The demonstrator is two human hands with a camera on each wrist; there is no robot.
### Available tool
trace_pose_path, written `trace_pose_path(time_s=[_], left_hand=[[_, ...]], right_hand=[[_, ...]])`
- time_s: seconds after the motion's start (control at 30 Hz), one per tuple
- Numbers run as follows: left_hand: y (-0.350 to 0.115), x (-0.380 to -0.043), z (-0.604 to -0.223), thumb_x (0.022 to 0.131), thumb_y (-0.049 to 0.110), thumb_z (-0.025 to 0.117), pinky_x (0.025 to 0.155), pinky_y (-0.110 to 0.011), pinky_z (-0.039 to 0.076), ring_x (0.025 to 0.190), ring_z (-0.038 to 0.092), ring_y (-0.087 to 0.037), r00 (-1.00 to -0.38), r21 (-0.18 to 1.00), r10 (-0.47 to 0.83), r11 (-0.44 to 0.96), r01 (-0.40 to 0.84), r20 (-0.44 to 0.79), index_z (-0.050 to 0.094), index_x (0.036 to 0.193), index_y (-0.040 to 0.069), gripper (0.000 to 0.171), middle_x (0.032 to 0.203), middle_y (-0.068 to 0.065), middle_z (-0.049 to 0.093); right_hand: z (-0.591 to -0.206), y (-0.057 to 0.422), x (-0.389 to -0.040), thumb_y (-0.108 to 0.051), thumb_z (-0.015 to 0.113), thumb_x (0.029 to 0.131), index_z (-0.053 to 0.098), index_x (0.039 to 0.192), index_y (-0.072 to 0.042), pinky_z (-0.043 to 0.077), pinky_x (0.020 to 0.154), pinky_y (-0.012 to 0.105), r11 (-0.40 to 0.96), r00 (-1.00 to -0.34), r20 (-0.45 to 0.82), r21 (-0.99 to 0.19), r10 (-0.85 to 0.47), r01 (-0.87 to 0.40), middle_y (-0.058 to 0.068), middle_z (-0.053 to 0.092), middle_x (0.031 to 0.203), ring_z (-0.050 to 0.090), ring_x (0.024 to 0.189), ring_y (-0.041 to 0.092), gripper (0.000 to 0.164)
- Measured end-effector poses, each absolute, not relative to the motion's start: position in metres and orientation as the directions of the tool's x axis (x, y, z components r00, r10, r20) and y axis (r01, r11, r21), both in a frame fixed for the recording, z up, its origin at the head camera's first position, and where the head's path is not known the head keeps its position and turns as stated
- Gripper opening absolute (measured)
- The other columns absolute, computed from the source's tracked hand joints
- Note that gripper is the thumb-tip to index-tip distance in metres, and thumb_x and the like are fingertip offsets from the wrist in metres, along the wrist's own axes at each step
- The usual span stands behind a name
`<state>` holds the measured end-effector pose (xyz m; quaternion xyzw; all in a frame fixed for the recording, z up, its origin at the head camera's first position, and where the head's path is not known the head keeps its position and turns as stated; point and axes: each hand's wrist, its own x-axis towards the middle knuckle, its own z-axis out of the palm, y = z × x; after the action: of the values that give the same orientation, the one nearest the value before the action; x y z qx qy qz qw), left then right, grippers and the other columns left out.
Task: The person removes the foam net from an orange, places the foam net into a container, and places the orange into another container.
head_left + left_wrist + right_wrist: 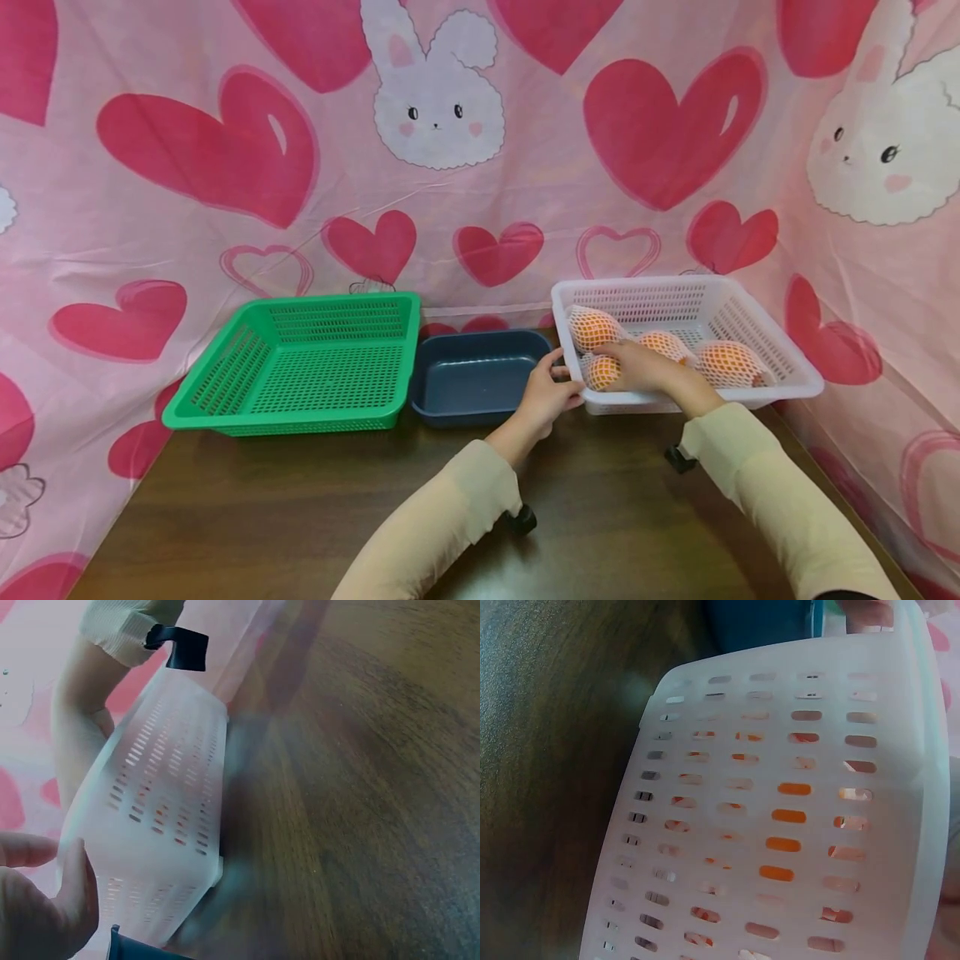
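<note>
Inside the white basket (795, 379) lie several oranges, each in a white foam net. My right hand (641, 367) reaches over the front rim, its fingers curled on the front-left orange (602, 372). Behind that one sits another netted orange (594, 330); one more (729, 363) lies to the right. With thumb and fingers, my left hand (547, 396) grips the basket's front-left corner; its thumb (79, 900) shows against the outer wall in the left wrist view. Through the basket's slots, the right wrist view shows orange patches, while the basket wall hides the right fingers.
A dark blue tub (480, 379) stands just left of the white basket, close to the left hand. Farther left is a green slotted basket (315, 417). All stand on a brown wooden table (300, 500), before a pink cloth (525, 183) with hearts and rabbits.
</note>
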<state>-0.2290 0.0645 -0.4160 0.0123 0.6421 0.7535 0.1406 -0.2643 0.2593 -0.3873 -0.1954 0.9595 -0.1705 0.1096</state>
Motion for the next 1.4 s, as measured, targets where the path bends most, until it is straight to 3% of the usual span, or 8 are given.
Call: trace_pose_path(time_s=[0.6,0.87,1.07,1.4], left_hand=[[0.058,-0.227,-0.415,0.090,-0.016,0.065,0.081,-0.037,0.060,0.079,0.066,-0.016,-0.949,0.953,0.260,-0.194,-0.232,-0.178,0.041,0.153,0.000,0.069,0.111,-0.014,0.062],[0.057,-0.227,-0.414,0.090,-0.018,0.064,0.083,-0.038,0.060,0.079,0.066,-0.017,-0.944,0.943,0.268,-0.215,-0.254,-0.193,0.043,0.152,0.001,0.068,0.111,-0.015,0.062],[0.056,-0.228,-0.415,0.090,-0.018,0.065,0.084,-0.038,0.059,0.080,0.067,-0.019,-0.949,0.945,0.255,-0.216,-0.245,-0.187,0.044,0.151,0.000,0.067,0.110,-0.016,0.063],[0.054,-0.226,-0.416,0.089,-0.018,0.066,0.087,-0.039,0.058,0.080,0.066,-0.018,-0.947,0.949,0.265,-0.206,-0.239,-0.181,0.047,0.149,-0.001,0.065,0.103,-0.014,0.064]], right_hand=[[-0.375,0.260,-0.259,-0.024,0.084,0.083,0.055,0.142,0.004,0.044,0.100,0.065,0.853,-0.889,-0.135,-0.375,-0.437,-0.362,0.034,0.053,0.138,0.054,0.124,0.049,0.071],[-0.366,0.263,-0.255,-0.025,0.084,0.083,0.053,0.143,0.004,0.043,0.100,0.067,0.846,-0.889,-0.133,-0.397,-0.437,-0.357,0.035,0.051,0.140,0.051,0.126,0.051,0.074],[-0.358,0.264,-0.256,-0.030,0.087,0.079,0.055,0.141,0.004,0.049,0.093,0.063,0.845,-0.888,-0.089,-0.363,-0.451,-0.393,0.036,0.054,0.133,0.060,0.113,0.045,0.078],[-0.351,0.259,-0.251,-0.030,0.089,0.078,0.054,0.143,0.003,0.045,0.096,0.068,0.849,-0.901,-0.065,-0.372,-0.428,-0.376,0.035,0.053,0.135,0.056,0.116,0.046,0.081]])
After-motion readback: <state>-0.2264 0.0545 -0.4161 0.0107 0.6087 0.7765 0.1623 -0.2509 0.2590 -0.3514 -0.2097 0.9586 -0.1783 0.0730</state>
